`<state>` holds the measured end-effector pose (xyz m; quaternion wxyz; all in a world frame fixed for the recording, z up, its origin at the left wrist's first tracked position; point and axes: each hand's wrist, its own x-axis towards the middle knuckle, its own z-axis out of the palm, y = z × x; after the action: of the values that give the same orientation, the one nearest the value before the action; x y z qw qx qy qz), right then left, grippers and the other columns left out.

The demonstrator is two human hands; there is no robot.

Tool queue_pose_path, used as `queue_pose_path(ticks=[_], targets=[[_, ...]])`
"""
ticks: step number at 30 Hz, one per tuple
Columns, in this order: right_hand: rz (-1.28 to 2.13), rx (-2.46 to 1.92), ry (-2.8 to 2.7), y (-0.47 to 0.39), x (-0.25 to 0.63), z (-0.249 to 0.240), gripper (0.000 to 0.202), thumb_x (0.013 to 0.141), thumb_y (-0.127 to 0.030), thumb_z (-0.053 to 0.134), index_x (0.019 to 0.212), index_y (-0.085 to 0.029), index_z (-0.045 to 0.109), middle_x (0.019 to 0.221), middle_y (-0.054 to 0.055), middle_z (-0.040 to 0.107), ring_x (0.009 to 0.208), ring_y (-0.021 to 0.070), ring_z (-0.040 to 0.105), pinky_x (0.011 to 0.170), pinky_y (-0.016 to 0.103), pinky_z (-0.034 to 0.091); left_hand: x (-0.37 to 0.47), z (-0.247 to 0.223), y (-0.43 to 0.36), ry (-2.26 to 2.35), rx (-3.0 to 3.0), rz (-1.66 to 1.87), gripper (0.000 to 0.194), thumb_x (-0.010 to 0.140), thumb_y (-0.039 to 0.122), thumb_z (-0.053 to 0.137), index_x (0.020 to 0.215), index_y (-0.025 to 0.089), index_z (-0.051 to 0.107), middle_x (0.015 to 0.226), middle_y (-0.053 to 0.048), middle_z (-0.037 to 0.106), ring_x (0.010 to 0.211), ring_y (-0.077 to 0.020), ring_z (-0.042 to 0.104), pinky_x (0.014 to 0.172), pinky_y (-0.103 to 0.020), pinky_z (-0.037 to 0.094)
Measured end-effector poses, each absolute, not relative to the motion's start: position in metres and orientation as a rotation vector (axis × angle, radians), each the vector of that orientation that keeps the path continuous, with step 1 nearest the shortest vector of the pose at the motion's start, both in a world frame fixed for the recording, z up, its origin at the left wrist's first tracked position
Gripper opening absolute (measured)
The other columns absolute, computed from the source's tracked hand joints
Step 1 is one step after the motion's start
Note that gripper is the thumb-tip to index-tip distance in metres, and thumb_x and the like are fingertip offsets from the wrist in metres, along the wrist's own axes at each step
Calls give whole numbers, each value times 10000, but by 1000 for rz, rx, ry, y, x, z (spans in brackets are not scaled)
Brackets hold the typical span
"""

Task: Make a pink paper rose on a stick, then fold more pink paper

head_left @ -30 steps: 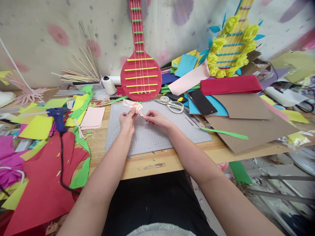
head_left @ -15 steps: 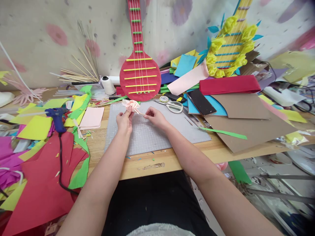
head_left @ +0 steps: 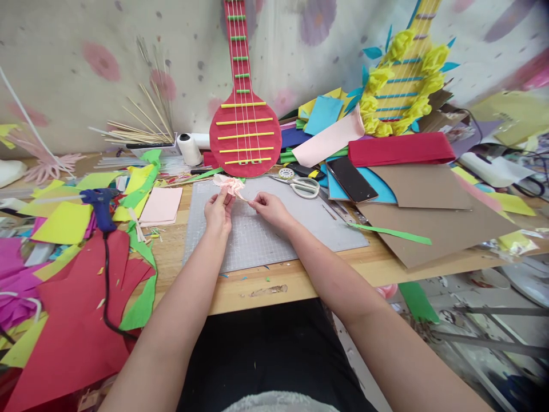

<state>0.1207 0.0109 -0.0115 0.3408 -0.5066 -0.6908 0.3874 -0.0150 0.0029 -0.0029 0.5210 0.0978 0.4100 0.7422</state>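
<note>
A pale pink crepe-paper flower [head_left: 230, 184] is held above the grey cutting mat [head_left: 274, 240]. My left hand [head_left: 218, 212] is closed around it, thumb and fingers pinching near the petals. With finger and thumb together, my right hand [head_left: 269, 207] grips the thin twisted stem end of the same flower, to the right of the petals. Beyond the hands stands a red paper lute [head_left: 246, 137] with yellow and green bars and white strings. White-handled scissors [head_left: 304, 187] lie on the mat's far right part.
At left are a blue glue gun [head_left: 102, 209], red paper [head_left: 81, 309] and a stack of pink paper [head_left: 161, 206]. On the right lie a black phone [head_left: 351, 179], brown cardboard [head_left: 433, 229] and a folded red sheet [head_left: 401, 149]. A yellow flowered instrument [head_left: 398, 86] leans behind.
My right hand has shifted very slightly left along the flower's stem end. My left hand keeps its hold, with the flower tilted a little differently.
</note>
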Motion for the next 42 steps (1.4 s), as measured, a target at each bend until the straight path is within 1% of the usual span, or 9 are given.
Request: queue_pose_path(ticks=[2,5,11,16,21,26,33,38,42], targets=[[992,-1341,-1804,10,120,-11,223,775,-342,529,639,-178,462,561,-44,504,540,83,436,557,218,308,-15,-3,3,978,228,1763,201,710,26,593,724,153,438,651,-1,616,596,-78,612,688,-217,505],[996,-1379,-1828,10,120,-11,223,790,-333,518,641,-174,469,558,-44,505,537,82,434,558,217,303,-15,-2,3,1023,210,1770,250,699,-24,566,706,164,402,610,9,600,587,-88,613,676,-225,507],[1014,-1405,-1890,9,118,-11,226,828,-320,469,663,-169,503,558,-37,507,546,85,438,560,214,293,-14,0,2,1111,210,1797,352,698,-42,566,728,196,308,608,27,590,582,-93,612,666,-232,512],[1029,-1367,-1944,11,119,-13,246,849,-320,427,665,-171,494,560,-36,512,552,85,444,561,210,298,-13,1,1,1142,216,1797,410,688,-30,596,772,209,275,642,31,597,565,-98,610,630,-237,520],[942,-1300,-1930,9,120,-14,190,814,-347,482,730,-176,483,625,-40,511,579,83,431,560,204,298,-14,2,2,1155,214,1811,434,684,-24,609,769,214,256,616,37,587,541,-95,600,609,-235,526],[928,-1266,-1945,9,120,-14,196,809,-339,471,694,-181,451,607,-47,463,574,83,400,554,209,282,-14,1,2,1122,253,1813,434,676,-29,605,726,214,249,604,30,591,547,-99,605,625,-244,530],[931,-1305,-1957,9,119,-15,207,812,-326,462,666,-179,460,592,-45,457,573,88,399,560,217,274,-15,-2,3,1113,241,1804,407,660,-4,634,683,203,285,579,33,572,541,-100,603,652,-263,536],[872,-1357,-1930,12,121,-14,210,820,-335,456,691,-175,498,619,-34,489,588,92,414,578,218,286,-17,0,3,1088,241,1714,286,685,-31,588,679,166,381,603,-13,603,596,-110,627,667,-249,534],[859,-1362,-1952,13,122,-15,218,821,-338,455,685,-175,506,617,-34,494,588,92,415,577,217,285,-19,0,3,1099,245,1657,218,691,-42,563,691,139,442,592,-21,610,580,-102,620,674,-243,534]])
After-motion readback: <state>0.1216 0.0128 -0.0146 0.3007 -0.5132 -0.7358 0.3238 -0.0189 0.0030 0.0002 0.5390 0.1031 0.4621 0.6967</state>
